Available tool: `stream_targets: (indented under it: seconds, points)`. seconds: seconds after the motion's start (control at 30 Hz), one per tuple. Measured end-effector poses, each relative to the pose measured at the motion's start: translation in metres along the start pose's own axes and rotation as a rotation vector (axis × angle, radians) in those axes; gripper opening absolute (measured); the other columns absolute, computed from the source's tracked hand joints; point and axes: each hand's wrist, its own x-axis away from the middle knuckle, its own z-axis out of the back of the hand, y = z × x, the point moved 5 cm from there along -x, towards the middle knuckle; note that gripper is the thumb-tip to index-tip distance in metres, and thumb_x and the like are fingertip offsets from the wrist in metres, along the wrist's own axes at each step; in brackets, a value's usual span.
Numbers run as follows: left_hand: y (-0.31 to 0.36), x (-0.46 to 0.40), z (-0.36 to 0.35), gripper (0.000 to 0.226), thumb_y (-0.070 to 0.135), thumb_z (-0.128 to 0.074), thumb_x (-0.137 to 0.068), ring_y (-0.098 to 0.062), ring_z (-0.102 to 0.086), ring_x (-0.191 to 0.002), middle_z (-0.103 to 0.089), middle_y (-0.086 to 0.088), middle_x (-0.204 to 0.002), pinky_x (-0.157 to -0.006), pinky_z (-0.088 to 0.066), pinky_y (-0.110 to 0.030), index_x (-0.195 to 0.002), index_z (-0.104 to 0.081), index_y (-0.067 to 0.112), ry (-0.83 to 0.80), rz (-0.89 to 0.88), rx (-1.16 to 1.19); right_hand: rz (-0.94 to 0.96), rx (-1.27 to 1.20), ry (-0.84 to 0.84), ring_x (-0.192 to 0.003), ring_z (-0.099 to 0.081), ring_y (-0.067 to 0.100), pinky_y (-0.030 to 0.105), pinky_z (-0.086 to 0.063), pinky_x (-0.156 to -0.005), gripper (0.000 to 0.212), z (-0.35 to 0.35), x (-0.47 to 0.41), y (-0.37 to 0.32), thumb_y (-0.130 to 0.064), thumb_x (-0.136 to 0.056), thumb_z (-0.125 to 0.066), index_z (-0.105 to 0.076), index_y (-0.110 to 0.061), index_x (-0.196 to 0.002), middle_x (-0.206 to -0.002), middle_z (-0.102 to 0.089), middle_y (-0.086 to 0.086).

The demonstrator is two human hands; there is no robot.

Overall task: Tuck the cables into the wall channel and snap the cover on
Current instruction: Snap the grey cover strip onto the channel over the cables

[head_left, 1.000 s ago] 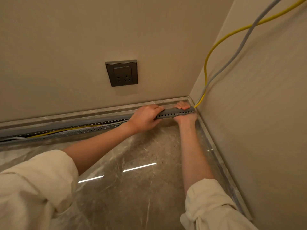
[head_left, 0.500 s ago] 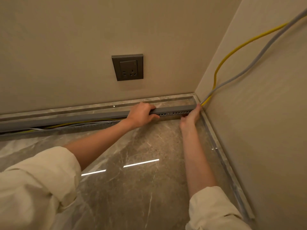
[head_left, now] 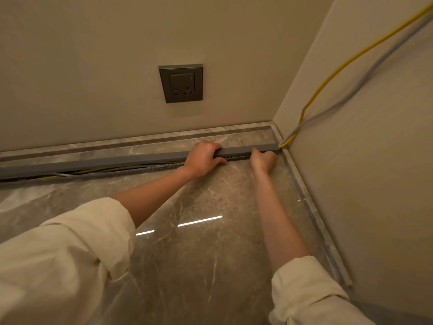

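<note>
Left hand point(head_left: 203, 158) is curled over the grey cover point(head_left: 121, 160), gripping it mid-run; right hand point(head_left: 263, 159) is curled on the cover near the corner end. The cover's right end is seated over the channel point(head_left: 150, 169) at the corner; leftward it is lifted, yellow cable point(head_left: 328, 83) and grey cable point(head_left: 365, 77) exposed beneath. Open floor point(head_left: 199, 254) lies in front.

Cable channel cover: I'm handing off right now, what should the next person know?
Left hand grips the grey cover mid-run; right hand holds it near the corner.
Cover appears seated at the corner end, over the perforated channel.
To the left it is not closed: the yellow cable and grey cable show beneath it.
Left: tuck those in, press the cover down leftward.
</note>
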Motion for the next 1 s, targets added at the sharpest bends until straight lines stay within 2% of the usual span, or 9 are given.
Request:
stream_targets:
  seconds: [0.1,0.23,0.33,0.4,0.47,0.53,0.6,0.77,1.0]
  points:
    - [-0.018,0.014,0.014,0.033,0.033,-0.068,-0.081,-0.027,-0.058,-0.091,-0.068,-0.010,-0.099,-0.080,-0.047,-0.038,-0.104,-0.064,0.010,-0.035,-0.020,0.012,0.051,0.163,0.057,-0.129,-0.034,0.033,0.034,-0.043,-0.094,0.054,-0.001,0.008,-0.002,-0.016,-0.090,-0.057,-0.034,0.011,-0.130,-0.135,-0.040,0.025]
    - [-0.066,0.048,0.042,0.039,0.038,-0.071,-0.077,-0.027,-0.059,-0.092,-0.068,-0.010,-0.101,-0.080,-0.048,-0.038,-0.105,-0.064,0.012,-0.038,0.021,-0.006,0.170,0.227,0.099,-0.119,-0.040,0.034,0.034,-0.045,-0.089,0.062,-0.019,0.043,-0.007,-0.011,-0.085,-0.062,-0.026,0.003,-0.134,-0.137,-0.028,0.027]
    - [-0.101,0.076,0.067,0.043,0.038,-0.074,-0.073,-0.028,-0.060,-0.094,-0.068,-0.010,-0.103,-0.080,-0.047,-0.037,-0.106,-0.064,0.012,-0.044,0.061,-0.019,0.313,0.323,0.092,-0.118,-0.038,0.038,0.036,-0.043,-0.091,0.059,-0.049,0.081,-0.004,-0.011,-0.084,-0.060,-0.029,0.002,-0.132,-0.140,-0.022,0.027]
    - [-0.124,0.097,0.083,0.048,0.035,-0.076,-0.073,-0.029,-0.059,-0.099,-0.066,-0.012,-0.108,-0.084,-0.045,-0.037,-0.111,-0.062,0.010,-0.055,0.091,-0.045,0.385,0.397,0.059,-0.131,-0.025,0.043,0.042,-0.034,-0.106,0.058,-0.073,0.107,0.003,-0.017,-0.088,-0.054,-0.027,0.001,-0.136,-0.147,-0.013,0.030]
    - [-0.148,0.119,0.099,0.052,0.034,-0.077,-0.072,-0.030,-0.057,-0.103,-0.065,-0.013,-0.111,-0.087,-0.044,-0.037,-0.114,-0.060,0.009,-0.071,0.106,-0.082,0.427,0.483,-0.009,-0.140,-0.003,0.047,0.049,-0.014,-0.116,0.061,-0.099,0.133,0.012,-0.022,-0.093,-0.045,-0.020,0.002,-0.143,-0.151,-0.002,0.032]
    - [-0.172,0.140,0.116,0.054,0.034,-0.078,-0.071,-0.031,-0.057,-0.104,-0.065,-0.014,-0.113,-0.087,-0.043,-0.037,-0.116,-0.059,0.009,-0.073,0.120,-0.121,0.477,0.557,-0.076,-0.139,0.012,0.049,0.052,-0.002,-0.116,0.063,-0.123,0.159,0.019,-0.026,-0.095,-0.039,-0.013,0.001,-0.146,-0.152,0.006,0.031]
    - [-0.194,0.162,0.134,0.054,0.031,-0.078,-0.072,-0.031,-0.057,-0.104,-0.065,-0.014,-0.113,-0.087,-0.044,-0.038,-0.116,-0.059,0.008,-0.073,0.137,-0.147,0.537,0.640,-0.131,-0.136,0.018,0.052,0.056,-0.001,-0.115,0.069,-0.145,0.184,0.025,-0.033,-0.094,-0.039,-0.008,-0.002,-0.147,-0.152,0.011,0.031]
    - [-0.243,0.204,0.170,0.054,0.027,-0.077,-0.073,-0.033,-0.055,-0.105,-0.063,-0.016,-0.113,-0.087,-0.044,-0.039,-0.119,-0.057,0.007,-0.053,0.188,-0.178,0.678,0.812,-0.178,-0.138,0.020,0.047,0.054,0.006,-0.115,0.087,-0.183,0.231,0.032,-0.042,-0.086,-0.051,-0.003,-0.005,-0.148,-0.151,0.014,0.033]
    - [-0.311,0.254,0.213,0.059,0.036,-0.076,-0.073,-0.032,-0.054,-0.109,-0.062,-0.013,-0.117,-0.090,-0.044,-0.041,-0.122,-0.055,0.010,-0.069,0.249,-0.189,0.879,0.928,-0.259,-0.142,0.015,0.041,0.051,0.007,-0.116,0.084,-0.239,0.291,0.024,-0.036,-0.085,-0.052,-0.007,0.000,-0.147,-0.153,0.008,0.030]
